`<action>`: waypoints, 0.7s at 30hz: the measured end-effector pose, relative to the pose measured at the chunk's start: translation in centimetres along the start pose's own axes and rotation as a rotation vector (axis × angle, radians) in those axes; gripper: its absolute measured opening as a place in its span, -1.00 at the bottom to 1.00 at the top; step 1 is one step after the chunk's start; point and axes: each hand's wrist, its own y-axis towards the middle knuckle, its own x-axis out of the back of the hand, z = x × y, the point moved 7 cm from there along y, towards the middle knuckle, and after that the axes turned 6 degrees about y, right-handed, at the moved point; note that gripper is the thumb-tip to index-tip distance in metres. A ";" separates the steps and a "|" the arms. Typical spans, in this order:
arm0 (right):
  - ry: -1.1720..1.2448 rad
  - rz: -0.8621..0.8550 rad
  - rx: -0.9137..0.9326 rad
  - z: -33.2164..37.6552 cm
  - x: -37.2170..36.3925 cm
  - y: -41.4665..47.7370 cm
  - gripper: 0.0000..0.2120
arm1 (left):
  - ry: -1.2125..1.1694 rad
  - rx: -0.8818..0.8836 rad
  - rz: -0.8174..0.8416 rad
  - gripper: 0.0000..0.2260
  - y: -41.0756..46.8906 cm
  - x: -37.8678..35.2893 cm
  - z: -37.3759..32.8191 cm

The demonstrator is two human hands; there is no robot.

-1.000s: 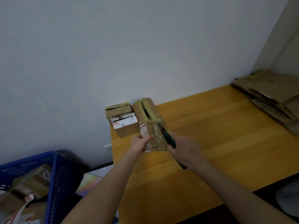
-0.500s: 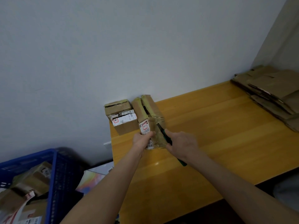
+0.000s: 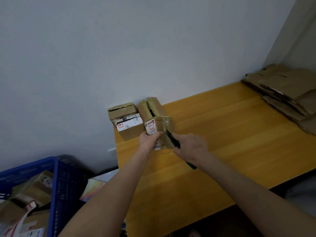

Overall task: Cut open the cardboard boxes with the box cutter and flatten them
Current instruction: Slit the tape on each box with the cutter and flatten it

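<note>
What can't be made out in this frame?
Head view:
Box cutter blade tip: blurred against the taped box; handle middle under the right hand.
Second box label text: too small.
Blue crate: cut by left edge.
Flattened cardboard stack: cut by right edge.

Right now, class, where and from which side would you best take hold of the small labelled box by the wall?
Probably its top and front faces, from the near side: the small labelled box backs onto the wall, and the box being cut crowds its right flank.
</note>
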 end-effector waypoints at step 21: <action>0.759 0.137 -0.771 -12.2 -14.8 0.9 -0.49 | 0.038 0.220 0.271 -0.76 -0.1 0.3 7.1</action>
